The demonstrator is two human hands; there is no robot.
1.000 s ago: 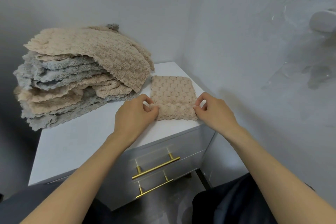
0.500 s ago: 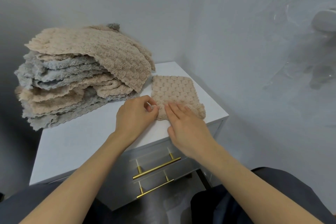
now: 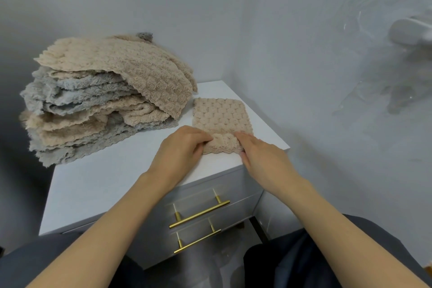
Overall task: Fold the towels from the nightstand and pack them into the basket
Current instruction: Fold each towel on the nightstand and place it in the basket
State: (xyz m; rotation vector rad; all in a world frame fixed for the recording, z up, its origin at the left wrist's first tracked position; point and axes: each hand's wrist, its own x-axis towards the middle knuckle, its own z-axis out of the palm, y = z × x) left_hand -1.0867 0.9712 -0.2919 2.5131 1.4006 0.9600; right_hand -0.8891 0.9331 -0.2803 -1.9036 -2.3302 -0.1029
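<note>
Fingers (image 3: 202, 140) pinch beige towel (image 3: 221, 116), folded sm. rectangle.

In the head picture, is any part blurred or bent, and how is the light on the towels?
Head view: soft, even light, faint shadow under the towel pile. Head view: the right wall around the white object looks smeared and glassy. Head view: wide-angle stretch skews the nightstand; the folded towel, left hand and right hand are sharp.

Single head-worn wide-angle view, angled forward and down, close over the nightstand (image 3: 98, 184) top, wall corner (image 3: 233, 30) filling upper frame
</note>
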